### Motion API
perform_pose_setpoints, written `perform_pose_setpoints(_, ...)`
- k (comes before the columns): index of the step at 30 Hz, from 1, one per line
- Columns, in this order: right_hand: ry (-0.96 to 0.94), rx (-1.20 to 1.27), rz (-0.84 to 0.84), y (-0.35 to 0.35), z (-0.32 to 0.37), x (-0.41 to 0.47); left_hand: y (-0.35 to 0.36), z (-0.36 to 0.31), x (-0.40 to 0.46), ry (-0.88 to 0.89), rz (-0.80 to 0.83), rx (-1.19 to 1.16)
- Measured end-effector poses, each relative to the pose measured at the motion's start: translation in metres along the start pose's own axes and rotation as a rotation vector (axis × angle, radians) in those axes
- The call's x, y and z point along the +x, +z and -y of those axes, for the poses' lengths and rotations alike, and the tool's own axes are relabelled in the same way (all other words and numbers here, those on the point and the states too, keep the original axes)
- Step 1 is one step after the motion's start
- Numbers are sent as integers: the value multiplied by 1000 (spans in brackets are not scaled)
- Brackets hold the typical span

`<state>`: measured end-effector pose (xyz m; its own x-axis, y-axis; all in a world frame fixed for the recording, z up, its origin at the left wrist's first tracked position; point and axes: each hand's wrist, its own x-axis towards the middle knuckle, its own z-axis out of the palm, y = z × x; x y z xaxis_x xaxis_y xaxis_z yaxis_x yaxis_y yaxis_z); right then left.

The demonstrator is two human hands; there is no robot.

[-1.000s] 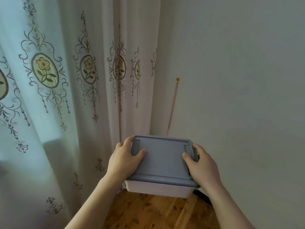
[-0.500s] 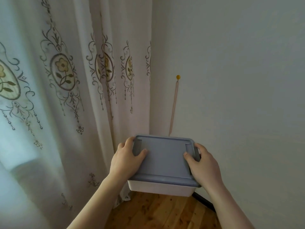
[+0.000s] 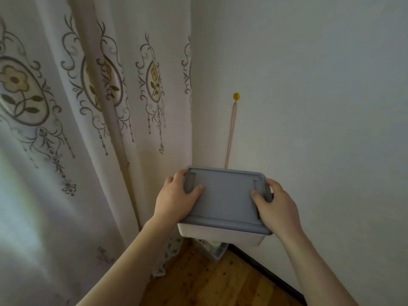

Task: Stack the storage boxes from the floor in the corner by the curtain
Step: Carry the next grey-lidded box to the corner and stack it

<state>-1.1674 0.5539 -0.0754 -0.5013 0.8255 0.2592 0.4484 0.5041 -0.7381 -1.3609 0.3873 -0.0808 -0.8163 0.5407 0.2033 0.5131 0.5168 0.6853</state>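
Left hand and right hand gripping lidded storage box, contents hidden

Single view only: head-worn wide-angle camera, looking forward and down into room corner. Patterned white curtain with embroidered floral medallions fills left half, plain pale wall right half, strip of wooden plank floor at bottom edge. Camera close: both forearms enter from bottom, left hand and right hand near frame centre. Wide lens bends curtain folds toward edges. No second view to overlap.
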Motion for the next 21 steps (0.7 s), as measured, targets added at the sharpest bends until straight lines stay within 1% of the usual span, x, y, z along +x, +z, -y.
perform_pose_setpoints(7,61,-28,10,28,-14,47,25,4,58,52,12,-17)
perform_pose_setpoints(11,109,-59,9,55,-19,76,42,20,100,63,60,-33)
perform_pose_setpoints(16,150,-76,-45,97,-17,116,63,40,171,88,144,-53)
perform_pose_setpoints(21,251,-66,-76,142,-10,150,79,63,242,125,208,-55)
